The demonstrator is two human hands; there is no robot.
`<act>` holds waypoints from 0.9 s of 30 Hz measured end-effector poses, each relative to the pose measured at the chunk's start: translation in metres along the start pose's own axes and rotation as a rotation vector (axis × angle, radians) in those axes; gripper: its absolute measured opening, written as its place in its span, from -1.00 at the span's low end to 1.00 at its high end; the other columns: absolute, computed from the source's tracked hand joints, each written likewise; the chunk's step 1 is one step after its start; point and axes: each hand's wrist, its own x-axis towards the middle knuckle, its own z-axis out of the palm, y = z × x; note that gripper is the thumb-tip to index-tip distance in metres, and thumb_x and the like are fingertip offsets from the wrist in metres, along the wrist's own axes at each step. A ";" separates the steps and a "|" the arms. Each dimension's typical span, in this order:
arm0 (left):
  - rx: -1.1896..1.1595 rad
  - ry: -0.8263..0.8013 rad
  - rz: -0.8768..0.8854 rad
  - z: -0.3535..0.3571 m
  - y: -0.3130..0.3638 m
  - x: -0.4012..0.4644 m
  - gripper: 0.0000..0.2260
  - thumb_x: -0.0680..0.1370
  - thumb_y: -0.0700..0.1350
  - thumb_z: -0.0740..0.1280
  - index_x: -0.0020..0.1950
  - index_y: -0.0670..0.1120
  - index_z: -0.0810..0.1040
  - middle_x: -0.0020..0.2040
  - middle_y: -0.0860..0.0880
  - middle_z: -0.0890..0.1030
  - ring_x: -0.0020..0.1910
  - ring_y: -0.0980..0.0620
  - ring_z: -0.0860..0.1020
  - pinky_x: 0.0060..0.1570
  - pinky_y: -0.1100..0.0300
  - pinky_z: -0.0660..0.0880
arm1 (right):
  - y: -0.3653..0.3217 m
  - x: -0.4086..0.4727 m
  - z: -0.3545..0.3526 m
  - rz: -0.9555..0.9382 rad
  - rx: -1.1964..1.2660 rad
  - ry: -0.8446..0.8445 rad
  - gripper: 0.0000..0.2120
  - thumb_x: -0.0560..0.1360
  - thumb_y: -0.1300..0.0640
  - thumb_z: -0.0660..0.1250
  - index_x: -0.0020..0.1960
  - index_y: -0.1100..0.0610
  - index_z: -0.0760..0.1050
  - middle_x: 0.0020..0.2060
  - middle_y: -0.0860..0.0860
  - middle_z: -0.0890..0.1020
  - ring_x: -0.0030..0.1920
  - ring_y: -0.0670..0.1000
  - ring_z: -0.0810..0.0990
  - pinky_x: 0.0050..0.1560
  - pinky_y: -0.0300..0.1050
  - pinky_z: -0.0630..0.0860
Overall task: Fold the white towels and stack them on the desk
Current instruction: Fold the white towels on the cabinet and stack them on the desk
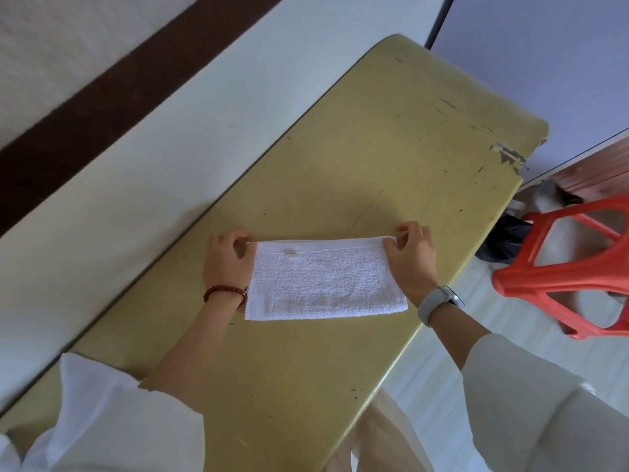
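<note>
— Where's the white towel (pixel 325 282)?

— Flat on the yellow-green desk (pixel 391 148), folded into a long rectangle, small tag near its far edge.

— Hands?

— Left hand (pixel 228 259) at the far left corner, fingers curled, pinching the edge. Right hand (pixel 412 257) at the far right corner, thumb and fingers nipping the hem there.

— Wrists?

— Red bead bracelet (pixel 224 291) on the left, grey watch (pixel 439 301) on the right. White sleeves.

— Anything else?

— Red plastic stool (pixel 561 267) on the floor, right of the desk.
</note>
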 end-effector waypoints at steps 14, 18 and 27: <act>0.200 0.099 0.613 0.022 0.001 -0.003 -0.84 0.42 -0.03 0.28 -0.25 -0.04 0.63 -0.21 0.00 0.61 -0.13 -0.04 0.46 -0.21 0.08 0.42 | -0.052 -0.018 0.069 -0.643 -0.302 0.083 -0.96 0.35 0.18 0.37 -0.23 0.07 0.59 -0.24 0.00 0.57 -0.21 0.09 0.52 -0.18 -0.07 0.34; 0.206 0.063 0.598 0.021 0.007 -0.001 -0.92 0.34 -0.18 0.47 -0.29 -0.07 0.59 -0.26 0.00 0.61 -0.17 -0.13 0.54 -0.19 0.08 0.38 | -0.055 -0.017 0.070 -0.649 -0.304 0.081 -0.95 0.34 0.21 0.39 -0.25 0.09 0.53 -0.24 -0.02 0.57 -0.21 0.07 0.51 -0.16 -0.06 0.37; 0.223 0.052 0.605 0.015 0.013 -0.001 -0.92 0.40 -0.19 0.35 -0.29 -0.05 0.55 -0.35 0.07 0.59 -0.17 -0.08 0.55 -0.11 0.13 0.29 | -0.055 -0.012 0.071 -0.741 -0.351 0.107 -0.79 0.43 0.10 0.18 -0.27 0.05 0.56 -0.30 -0.06 0.56 -0.25 0.04 0.50 -0.19 -0.07 0.38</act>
